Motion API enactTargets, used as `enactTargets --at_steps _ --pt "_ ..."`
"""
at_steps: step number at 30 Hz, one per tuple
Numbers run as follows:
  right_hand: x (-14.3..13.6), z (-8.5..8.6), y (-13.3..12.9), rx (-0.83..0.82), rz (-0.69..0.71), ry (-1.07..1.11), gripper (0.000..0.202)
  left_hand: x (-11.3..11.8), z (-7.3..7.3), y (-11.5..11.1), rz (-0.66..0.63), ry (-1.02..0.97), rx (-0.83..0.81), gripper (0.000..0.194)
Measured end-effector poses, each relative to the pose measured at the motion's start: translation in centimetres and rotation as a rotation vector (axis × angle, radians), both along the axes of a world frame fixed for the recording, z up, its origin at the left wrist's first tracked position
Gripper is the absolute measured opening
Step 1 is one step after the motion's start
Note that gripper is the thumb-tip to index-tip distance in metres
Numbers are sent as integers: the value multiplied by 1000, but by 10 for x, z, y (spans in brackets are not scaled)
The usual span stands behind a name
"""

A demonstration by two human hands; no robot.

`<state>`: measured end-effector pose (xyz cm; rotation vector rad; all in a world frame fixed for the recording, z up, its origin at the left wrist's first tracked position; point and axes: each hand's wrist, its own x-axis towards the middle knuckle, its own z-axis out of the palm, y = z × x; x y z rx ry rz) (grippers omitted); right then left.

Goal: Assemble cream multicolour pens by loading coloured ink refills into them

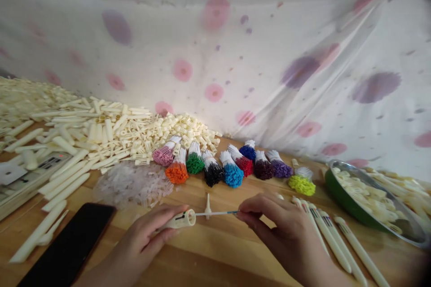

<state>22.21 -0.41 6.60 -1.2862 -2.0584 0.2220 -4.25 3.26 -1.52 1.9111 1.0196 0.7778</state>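
Observation:
My left hand [150, 233] is closed around a short cream pen barrel [183, 219], its round open end facing right. Dark marks show in the slots of the barrel's side. Between thumb and fingers, my right hand [281, 224] pinches the blue end of a thin white pen refill [215, 213]. The refill lies level, and its left end meets the barrel's mouth; how deep it sits inside I cannot tell. Just behind it, a small pointed cream part [208, 202] stands on the table. Bundled refills in several colours, such as a light blue bundle [231, 171], stand beyond my hands.
Loose cream pen parts [111, 125] are heaped at the back left, beside clear plastic pieces [133, 184]. A black phone [70, 246] lies front left. Several multicolour pens [336, 237] lie right of my right hand, near a green-sided bowl [350, 204] of cream parts.

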Motion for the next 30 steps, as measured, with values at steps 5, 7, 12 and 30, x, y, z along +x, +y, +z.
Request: enactTargets --at_steps 5,7,12,30 --pt "-1 -2 -1 -19 72 -26 8 -1 -4 -3 56 7 -92 34" --pt "-3 -2 -1 -25 88 -22 8 0 -3 -4 85 20 -103 29" --pt "-10 -6 -1 -40 130 -29 9 4 6 -7 82 47 -86 24" --pt "-21 -13 -4 -2 161 -30 10 5 5 -10 41 6 -127 27"
